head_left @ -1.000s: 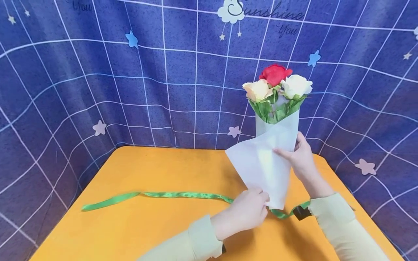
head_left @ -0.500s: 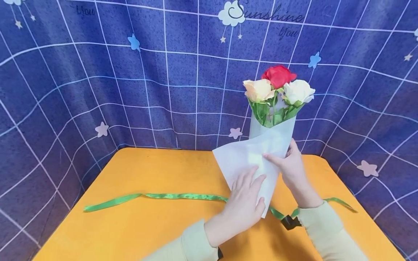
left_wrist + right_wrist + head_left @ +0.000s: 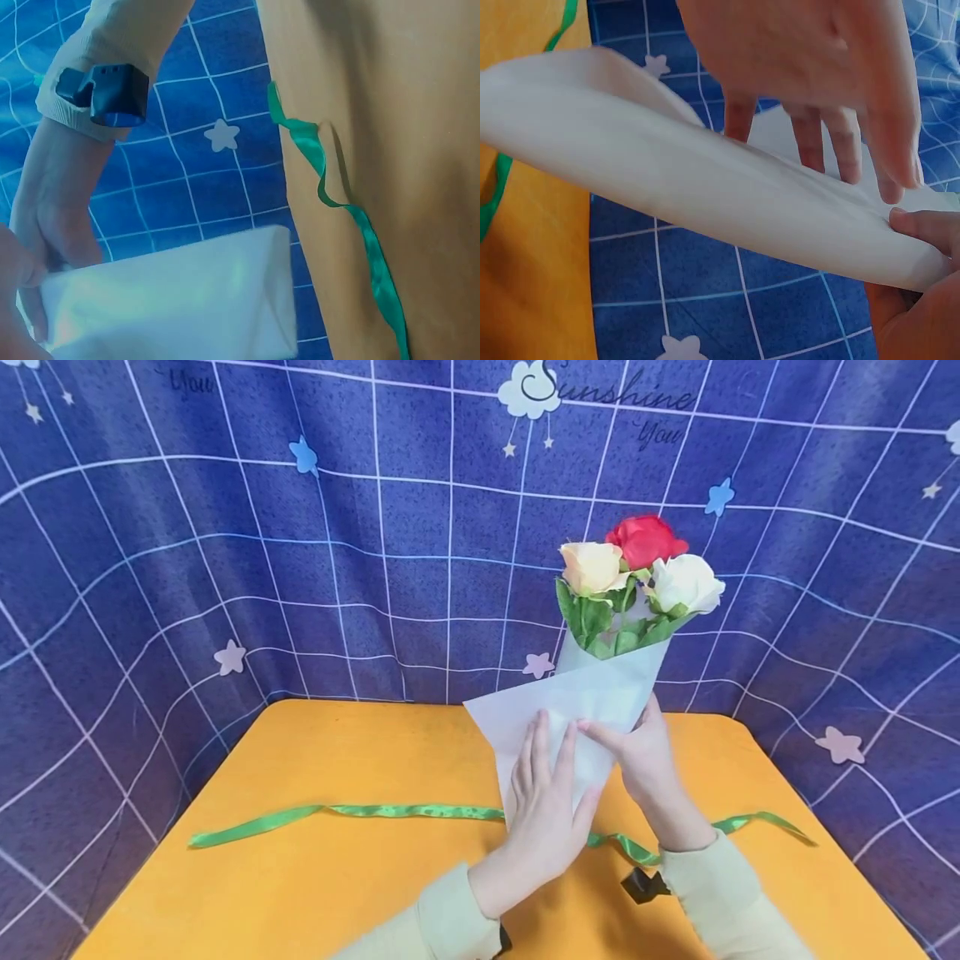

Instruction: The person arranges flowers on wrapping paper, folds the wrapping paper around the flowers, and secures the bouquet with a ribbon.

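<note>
A bouquet of a red rose, a peach rose and a white rose stands tilted, leaves showing, in a cone of white wrapping paper. My right hand grips the bouquet from the right, thumb across the front of the paper and fingers behind it. Fingers extended, my left hand lies on the paper's front lower part. The paper's left corner sticks out loose. In the right wrist view, the left hand reaches over the rolled paper, its fingertips against the sheet.
A green ribbon stretches across the orange table, passing behind the hands and paper. A blue curtain with white grid lines and stars surrounds the table. Black wrist cameras sit at the cuffs.
My left hand has let go its pinch on the paper's lower edge and now lies spread on the front. The bouquet and right hand have moved left, with the bouquet tilting more.
</note>
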The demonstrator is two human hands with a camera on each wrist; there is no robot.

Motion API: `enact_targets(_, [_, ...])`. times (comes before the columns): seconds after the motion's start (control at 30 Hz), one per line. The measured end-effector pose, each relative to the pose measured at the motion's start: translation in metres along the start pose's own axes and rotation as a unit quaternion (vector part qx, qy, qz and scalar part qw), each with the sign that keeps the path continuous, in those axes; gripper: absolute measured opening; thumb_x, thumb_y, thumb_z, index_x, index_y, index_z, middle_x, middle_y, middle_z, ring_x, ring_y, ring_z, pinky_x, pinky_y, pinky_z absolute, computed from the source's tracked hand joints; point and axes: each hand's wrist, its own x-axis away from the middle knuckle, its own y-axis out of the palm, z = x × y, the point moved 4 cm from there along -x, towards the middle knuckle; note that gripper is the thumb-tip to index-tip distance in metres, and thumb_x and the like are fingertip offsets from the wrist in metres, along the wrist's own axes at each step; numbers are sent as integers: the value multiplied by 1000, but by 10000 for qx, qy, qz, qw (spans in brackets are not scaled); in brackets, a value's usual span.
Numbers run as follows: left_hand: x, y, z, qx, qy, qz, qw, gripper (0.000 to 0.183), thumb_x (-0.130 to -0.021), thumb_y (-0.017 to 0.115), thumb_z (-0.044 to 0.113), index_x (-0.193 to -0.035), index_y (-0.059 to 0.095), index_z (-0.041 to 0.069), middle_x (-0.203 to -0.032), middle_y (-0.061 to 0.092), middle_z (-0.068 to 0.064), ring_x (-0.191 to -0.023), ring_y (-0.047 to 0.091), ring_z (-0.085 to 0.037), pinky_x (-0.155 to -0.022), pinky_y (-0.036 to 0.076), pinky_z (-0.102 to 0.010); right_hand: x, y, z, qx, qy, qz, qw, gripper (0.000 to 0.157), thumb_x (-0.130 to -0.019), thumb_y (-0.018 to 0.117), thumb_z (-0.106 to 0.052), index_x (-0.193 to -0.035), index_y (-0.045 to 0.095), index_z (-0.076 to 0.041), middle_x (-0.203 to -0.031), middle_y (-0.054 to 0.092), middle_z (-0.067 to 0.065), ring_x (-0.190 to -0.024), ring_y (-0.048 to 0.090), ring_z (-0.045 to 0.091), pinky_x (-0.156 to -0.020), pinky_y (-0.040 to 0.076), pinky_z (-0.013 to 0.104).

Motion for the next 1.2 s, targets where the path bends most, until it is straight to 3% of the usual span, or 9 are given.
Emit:
enact_targets(0.33, [-24,-10,-12,312,-15,331,9990,63,-99,41,36,-152,12,23,-159,-5,-9,-143,0,-34,-106,17,-58,4,7,-2,168,119,-3,9998,73,-69,77,7,-129,41,-12,-111,54,1,-96,55,17,-76,52,23])
enact_targets(0.57, [-36,-15,-15,416,96,325,9986,62,-100,39,34,-153,7,25,-159,-1,-4,-142,10,-32,-104,24,-53,5,9,-3,7,177,-256,9995,69,-71,75,8,-128,42,-12,-110,55,0,-95,55,16,-76,52,24])
enact_targets(0.73, [-26,-3,-20,240,114,153,9995,71,-98,44,29,-153,1,19,-159,-4,-6,-140,11,-30,-104,24,-50,4,8,-6,-171,46,-213,9996,67,-72,73,11,-126,41,-14,-110,55,1,-94,58,15,-75,55,26])
enact_targets(1.03, [3,15,-23,-53,148,-1,9999,78,-96,46,32,-150,-2,2,-158,-3,-12,-139,14,-32,-105,23,-50,-1,1,-13,-286,-173,-54,9994,65,-73,74,9,-124,42,-15,-111,55,2,-96,58,17,-73,55,27])
enact_targets(1.2, [20,26,-26,-424,74,-401,9983,81,-97,46,31,-149,-7,2,-158,-3,-12,-139,16,-30,-107,23,-47,-4,-4,-20,-606,-377,214,9972,64,-70,73,15,-121,46,-13,-108,57,4,-93,58,18,-72,55,26])
